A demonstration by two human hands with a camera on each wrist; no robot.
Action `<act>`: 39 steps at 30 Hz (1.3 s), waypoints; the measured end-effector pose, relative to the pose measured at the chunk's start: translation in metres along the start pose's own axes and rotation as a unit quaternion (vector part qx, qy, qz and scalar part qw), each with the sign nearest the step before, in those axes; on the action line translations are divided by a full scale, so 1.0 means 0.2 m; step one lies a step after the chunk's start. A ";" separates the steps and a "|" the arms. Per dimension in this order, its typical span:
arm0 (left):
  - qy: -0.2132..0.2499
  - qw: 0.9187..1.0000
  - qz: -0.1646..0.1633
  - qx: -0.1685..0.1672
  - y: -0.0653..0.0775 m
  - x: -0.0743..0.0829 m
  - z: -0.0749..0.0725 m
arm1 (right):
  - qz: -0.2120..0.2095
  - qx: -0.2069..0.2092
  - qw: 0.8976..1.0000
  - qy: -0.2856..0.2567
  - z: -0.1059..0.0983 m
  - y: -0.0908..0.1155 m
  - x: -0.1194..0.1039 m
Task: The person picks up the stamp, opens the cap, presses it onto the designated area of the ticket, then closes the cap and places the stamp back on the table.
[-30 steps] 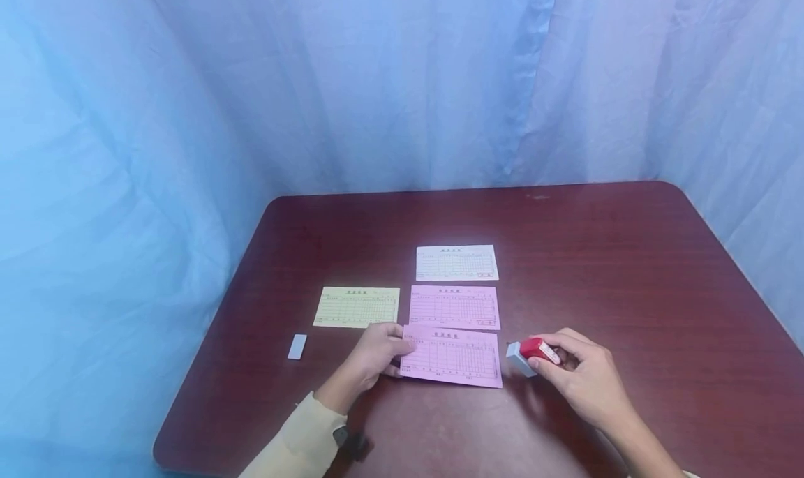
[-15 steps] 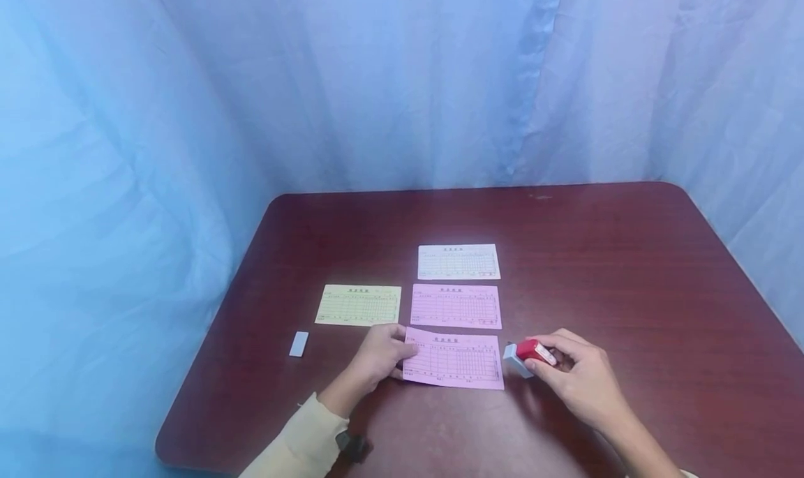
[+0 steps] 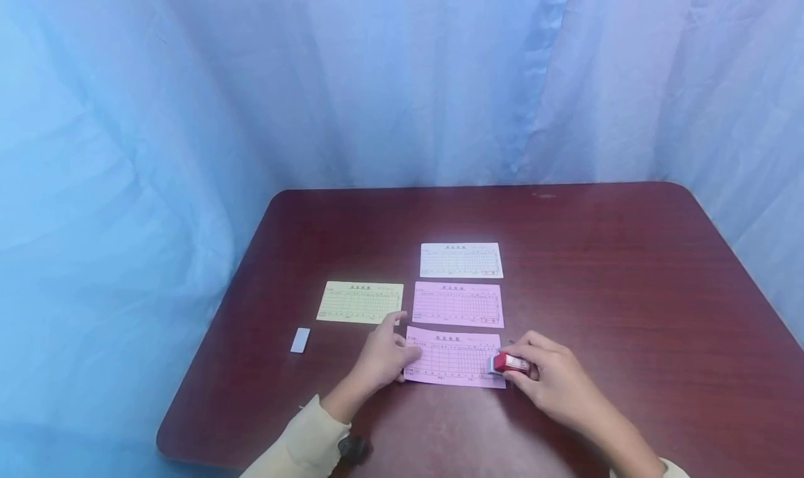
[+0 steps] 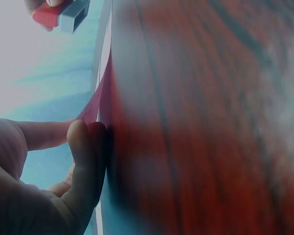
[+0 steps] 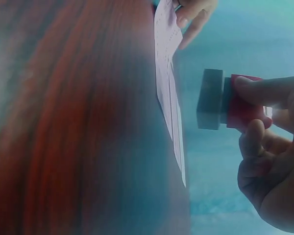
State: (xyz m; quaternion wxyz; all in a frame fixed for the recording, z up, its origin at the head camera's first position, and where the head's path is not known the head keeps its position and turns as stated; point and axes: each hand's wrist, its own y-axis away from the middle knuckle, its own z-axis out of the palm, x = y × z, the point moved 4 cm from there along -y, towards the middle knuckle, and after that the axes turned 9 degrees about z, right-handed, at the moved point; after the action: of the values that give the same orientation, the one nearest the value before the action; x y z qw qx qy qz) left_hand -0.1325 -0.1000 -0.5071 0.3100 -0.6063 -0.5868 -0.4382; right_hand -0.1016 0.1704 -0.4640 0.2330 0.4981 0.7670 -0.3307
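My left hand [image 3: 381,352] pinches the left edge of the nearest pink receipt slip [image 3: 446,361], and that edge is bent up off the table. The left wrist view has the slip's raised corner [image 4: 94,105] between thumb and fingers. A red stamp with a grey-blue base [image 3: 510,363] is gripped by thumb and fingers of my right hand [image 3: 559,380]. From the head it overlaps the slip's lower right part. The right wrist view puts the stamp's base [image 5: 209,100] apart from the paper, facing it.
Behind lie a second pink slip [image 3: 457,305] and a white slip [image 3: 461,260], each with a red mark at the lower right. A yellow-green slip [image 3: 359,302] lies to the left, near a small white rectangular piece [image 3: 300,340]. Blue curtains [image 3: 402,80] surround the dark red table [image 3: 597,255].
My right hand has carried the stamp leftward, from beside the nearest pink slip to over its lower right part. My left index finger has lifted away, while the thumb stays at the slip's edge.
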 end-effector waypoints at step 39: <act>-0.192 0.981 0.037 0.007 0.00 0.04 0.06 | -0.037 -0.083 0.991 0.097 0.14 -0.05 -0.03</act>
State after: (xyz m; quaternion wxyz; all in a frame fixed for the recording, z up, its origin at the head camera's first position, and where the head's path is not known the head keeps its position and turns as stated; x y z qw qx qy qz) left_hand -0.1307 -0.0850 -0.5045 0.2122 -0.6981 -0.6155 -0.2979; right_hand -0.1068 0.1433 -0.4753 0.1854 0.4779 0.8287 -0.2248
